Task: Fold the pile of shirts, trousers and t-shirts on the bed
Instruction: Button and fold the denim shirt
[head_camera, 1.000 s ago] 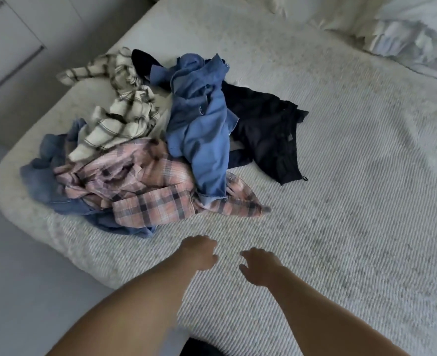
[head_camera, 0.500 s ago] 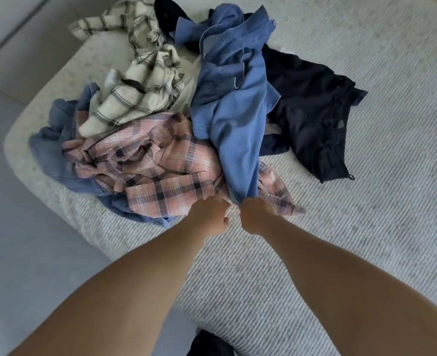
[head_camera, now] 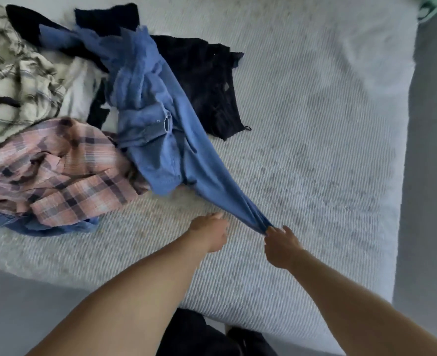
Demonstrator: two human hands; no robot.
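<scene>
A pile of clothes lies at the left of the bed (head_camera: 315,150). A blue shirt (head_camera: 155,129) stretches from the pile toward me, and my right hand (head_camera: 280,246) grips its bunched near end. My left hand (head_camera: 209,232) hovers just left of that stretched cloth, fingers loosely curled and holding nothing. A pink plaid shirt (head_camera: 58,173) lies at the front left. Behind it is a white checked shirt (head_camera: 19,80). A dark garment (head_camera: 204,83) lies to the right of the blue shirt. Blue denim (head_camera: 32,227) peeks from under the plaid shirt.
The ribbed white bed cover spreads open to the right of the pile. Grey floor (head_camera: 430,201) runs along the bed's right edge and at the lower left. My dark-clad legs (head_camera: 199,335) stand at the bed's near edge.
Both hands reached the blue shirt's hem. My right hand has taken hold of it and pulled it right and toward me, drawing it out of the pile. My left hand has come off it.
</scene>
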